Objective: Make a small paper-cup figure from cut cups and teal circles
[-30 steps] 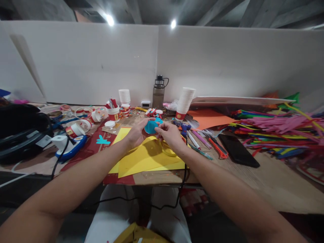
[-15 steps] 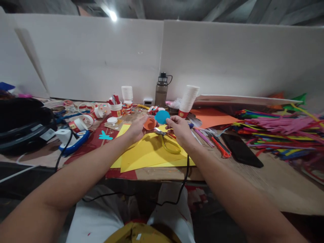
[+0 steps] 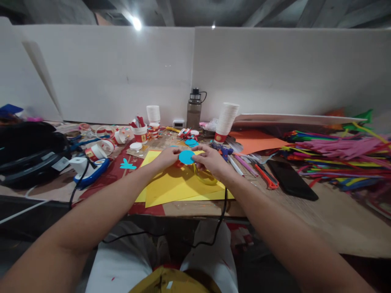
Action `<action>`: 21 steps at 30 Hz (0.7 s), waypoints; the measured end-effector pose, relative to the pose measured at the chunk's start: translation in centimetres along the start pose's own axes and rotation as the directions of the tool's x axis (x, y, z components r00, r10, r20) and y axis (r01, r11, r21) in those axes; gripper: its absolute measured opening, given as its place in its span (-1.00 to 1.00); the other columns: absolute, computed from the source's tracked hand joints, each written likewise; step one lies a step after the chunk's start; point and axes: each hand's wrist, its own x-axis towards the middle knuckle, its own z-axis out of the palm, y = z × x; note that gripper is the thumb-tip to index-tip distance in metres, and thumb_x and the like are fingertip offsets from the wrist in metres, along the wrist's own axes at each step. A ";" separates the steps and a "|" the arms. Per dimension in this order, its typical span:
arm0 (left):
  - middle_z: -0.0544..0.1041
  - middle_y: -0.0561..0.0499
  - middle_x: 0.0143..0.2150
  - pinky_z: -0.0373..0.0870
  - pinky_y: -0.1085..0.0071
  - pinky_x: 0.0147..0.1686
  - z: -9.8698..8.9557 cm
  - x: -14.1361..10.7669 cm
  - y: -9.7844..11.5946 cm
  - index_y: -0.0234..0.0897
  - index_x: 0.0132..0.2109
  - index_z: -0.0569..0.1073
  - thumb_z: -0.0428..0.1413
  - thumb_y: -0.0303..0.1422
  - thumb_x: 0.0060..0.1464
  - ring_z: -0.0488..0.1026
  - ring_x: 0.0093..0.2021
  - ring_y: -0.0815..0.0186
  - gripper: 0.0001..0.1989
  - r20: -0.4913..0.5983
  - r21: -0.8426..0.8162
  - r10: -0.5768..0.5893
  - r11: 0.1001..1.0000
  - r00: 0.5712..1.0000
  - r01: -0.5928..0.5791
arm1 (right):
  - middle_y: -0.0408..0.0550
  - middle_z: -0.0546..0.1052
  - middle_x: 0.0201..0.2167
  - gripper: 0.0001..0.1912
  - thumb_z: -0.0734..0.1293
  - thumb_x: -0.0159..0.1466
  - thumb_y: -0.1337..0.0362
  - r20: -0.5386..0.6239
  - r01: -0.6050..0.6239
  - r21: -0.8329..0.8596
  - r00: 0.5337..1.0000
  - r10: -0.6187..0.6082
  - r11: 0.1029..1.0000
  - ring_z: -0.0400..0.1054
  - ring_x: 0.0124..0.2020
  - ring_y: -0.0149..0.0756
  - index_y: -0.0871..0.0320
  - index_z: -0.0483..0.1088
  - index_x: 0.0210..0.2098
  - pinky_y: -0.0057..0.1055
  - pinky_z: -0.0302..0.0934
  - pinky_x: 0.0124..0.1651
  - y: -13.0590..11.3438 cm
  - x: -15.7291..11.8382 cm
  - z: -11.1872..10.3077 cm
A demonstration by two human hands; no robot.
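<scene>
A blue paper disc point(image 3: 187, 157) is pinched at its right edge by my right hand point(image 3: 209, 162), over the yellow sheets. My left hand point(image 3: 167, 158) is closed at the disc's left side. The small orange round piece it holds is almost wholly hidden behind the disc; only a sliver of orange shows below. Yellow-handled scissors point(image 3: 205, 179) lie on the yellow paper point(image 3: 174, 189) under my right hand, their blades hidden. More blue discs point(image 3: 191, 142) lie just beyond my hands.
Farther back stand a bottle point(image 3: 194, 110), stacked paper cups point(image 3: 226, 122) and a cup of red pieces point(image 3: 140, 133). At right are a blue glue gun point(image 3: 225, 152), an orange cutter point(image 3: 267, 177), a phone point(image 3: 292, 180) and pipe cleaners point(image 3: 342, 152). A black cable point(image 3: 224, 207) crosses the front edge.
My right hand has brought the blue disc left and nearer me, in front of the orange piece in my left hand. Blue discs behind and the glue gun have come into view.
</scene>
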 end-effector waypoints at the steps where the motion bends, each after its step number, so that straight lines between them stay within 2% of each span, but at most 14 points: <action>1: 0.52 0.05 -0.54 0.19 0.52 -0.58 -0.3 0.1 -0.1 -0.26 -0.46 0.58 0.25 -0.38 -0.18 0.34 -0.53 0.38 -0.95 -0.024 0.009 0.000 1.000 1.000 0.000 | -0.29 0.39 -0.70 -0.77 0.37 0.11 0.37 0.023 0.006 -0.023 1.000 -0.006 1.000 0.24 -0.70 -0.52 0.17 0.40 -0.20 -0.63 0.13 -0.66 0.0 -0.1 0.1; 5: 0.59 -0.01 -0.39 0.30 0.47 -0.45 -1.0 0.5 -0.3 -0.26 -0.39 0.60 0.24 -0.38 -0.12 0.41 -0.40 0.32 -0.92 -0.114 0.017 0.017 1.000 0.993 -0.015 | -0.28 0.37 -0.72 -0.80 0.37 0.11 0.34 0.091 0.015 -0.089 0.996 -0.007 0.996 0.22 -0.72 -0.53 0.19 0.43 -0.24 -0.65 0.09 -0.68 0.1 -0.2 0.3; 9: 0.57 -0.05 -0.40 0.27 0.47 -0.44 -0.9 0.4 0.0 -0.32 -0.40 0.57 0.22 -0.30 -0.02 0.42 -0.39 0.32 -0.85 -0.156 -0.064 0.000 0.998 0.988 -0.010 | -0.28 0.38 -0.71 -0.77 0.38 0.08 0.32 0.086 0.023 -0.103 0.996 -0.015 0.994 0.21 -0.72 -0.53 0.19 0.42 -0.23 -0.63 0.03 -0.68 0.1 -0.2 0.4; 13: 0.57 -0.09 -0.36 0.25 0.46 -0.47 -0.7 0.2 0.5 -0.33 -0.33 0.57 0.12 -0.11 0.11 0.43 -0.41 0.33 -0.65 -0.063 -0.195 0.035 0.980 0.997 -0.047 | -0.27 0.41 -0.65 -0.72 0.40 0.06 0.27 0.005 0.121 -0.104 0.993 -0.121 0.987 0.24 -0.67 -0.51 0.18 0.41 -0.22 -0.59 0.09 -0.62 0.4 0.0 0.2; 16: 0.52 -0.05 -0.42 0.22 0.47 -0.51 -0.4 -0.1 0.8 -0.33 -0.33 0.56 0.13 -0.01 0.07 0.37 -0.48 0.38 -0.58 0.015 -0.203 0.104 0.974 0.994 -0.099 | -0.29 0.38 -0.64 -0.71 0.38 0.06 0.24 -0.020 0.176 -0.104 0.984 -0.179 0.979 0.25 -0.65 -0.49 0.17 0.40 -0.21 -0.57 0.09 -0.60 0.5 0.2 0.1; 18: 0.48 0.00 -0.46 0.20 0.49 -0.51 -0.2 -0.4 1.0 -0.34 -0.34 0.54 0.18 -0.01 0.01 0.32 -0.52 0.42 -0.59 0.088 -0.188 0.143 0.974 0.986 -0.125 | -0.28 0.39 -0.62 -0.71 0.37 0.07 0.24 -0.030 0.208 -0.115 0.977 -0.213 0.971 0.26 -0.63 -0.48 0.16 0.40 -0.20 -0.55 0.11 -0.57 0.5 0.2 0.1; 21: 0.47 0.02 -0.45 0.21 0.50 -0.50 0.2 -1.0 1.3 -0.35 -0.28 0.52 0.25 -0.08 -0.04 0.32 -0.52 0.45 -0.62 0.190 -0.157 0.138 0.982 0.972 -0.108 | -0.26 0.41 -0.58 -0.71 0.38 0.08 0.22 -0.042 0.259 -0.142 0.963 -0.268 0.955 0.28 -0.60 -0.47 0.16 0.40 -0.19 -0.52 0.13 -0.53 0.7 0.2 0.0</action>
